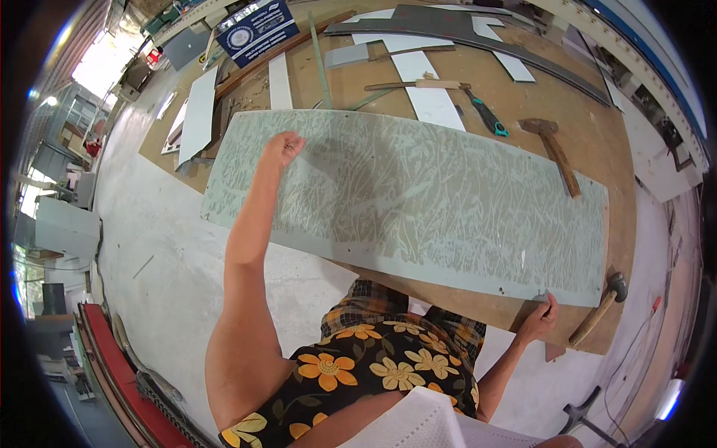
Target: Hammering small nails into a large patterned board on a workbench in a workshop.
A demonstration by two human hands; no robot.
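Observation:
A long panel [441, 201] with a pale green-grey, grass-like pattern lies across the worktable in front of me. Small dark dots, like holes or fastener heads, run along its edges. Over its far left part, my left hand [284, 148] is closed with the fingers curled; anything inside them is too small to make out. My right hand [539, 319] is at the near right edge of the panel, its fingers closed on that edge. A hammer with a wooden handle [596, 317] lies just right of this hand.
On the brown worktable [478, 101] beyond the panel lie a second hammer [549, 142], a green-handled tool [487, 113], a wooden-handled tool [407, 85], and several white and grey strips. A blue printed box [258, 33] stands at the back. Red-topped equipment [119, 373] sits lower left.

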